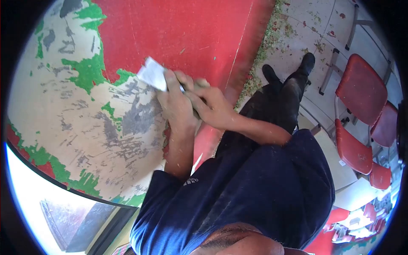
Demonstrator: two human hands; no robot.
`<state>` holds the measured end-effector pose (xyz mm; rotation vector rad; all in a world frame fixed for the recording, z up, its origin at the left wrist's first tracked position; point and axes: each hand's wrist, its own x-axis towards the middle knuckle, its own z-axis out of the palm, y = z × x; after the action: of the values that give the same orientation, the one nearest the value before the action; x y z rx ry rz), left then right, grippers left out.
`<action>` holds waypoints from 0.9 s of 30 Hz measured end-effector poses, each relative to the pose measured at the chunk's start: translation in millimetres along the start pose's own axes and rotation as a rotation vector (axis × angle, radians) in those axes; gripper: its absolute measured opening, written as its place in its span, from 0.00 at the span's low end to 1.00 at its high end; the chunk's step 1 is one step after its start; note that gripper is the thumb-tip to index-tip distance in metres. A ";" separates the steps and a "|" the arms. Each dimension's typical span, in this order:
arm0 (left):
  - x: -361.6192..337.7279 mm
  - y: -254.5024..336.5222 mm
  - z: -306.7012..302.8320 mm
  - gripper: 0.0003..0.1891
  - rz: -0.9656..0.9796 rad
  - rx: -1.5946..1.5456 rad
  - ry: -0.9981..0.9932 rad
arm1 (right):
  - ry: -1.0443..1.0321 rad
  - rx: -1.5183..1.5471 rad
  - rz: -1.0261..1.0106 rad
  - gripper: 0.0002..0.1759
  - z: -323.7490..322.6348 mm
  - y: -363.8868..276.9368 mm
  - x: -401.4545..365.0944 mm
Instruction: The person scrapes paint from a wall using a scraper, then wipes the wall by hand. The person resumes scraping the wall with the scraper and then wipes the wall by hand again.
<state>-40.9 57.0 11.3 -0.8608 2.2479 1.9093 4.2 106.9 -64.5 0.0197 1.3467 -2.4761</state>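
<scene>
A scraper with a wide, pale blade (153, 75) meets the painted board near the border between red paint and the stripped area. My left hand (175, 104) is closed around it just behind the blade. Beside it, my right hand (211, 106) grips the same tool, its fingers overlapping the left hand; the handle is mostly hidden by both. The board carries red paint (170, 29), ragged green patches (87, 72) and a bare, whitish area (76, 123) with grey scuffs.
Paint flakes (259, 63) litter the tiled floor (316, 25) along the board's edge, near my shoes (306, 63). Red chairs (361, 85) stand to the right. The board's dark curved rim (85, 194) runs along the lower left.
</scene>
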 end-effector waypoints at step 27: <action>-11.1 -28.4 -23.6 0.16 -0.044 -0.064 0.009 | -0.021 0.086 -0.024 0.11 3.9 17.3 -19.8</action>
<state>-11.7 37.2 -4.2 -0.9208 2.1651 1.9727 28.4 100.4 -73.2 -0.0024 1.2379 -2.5457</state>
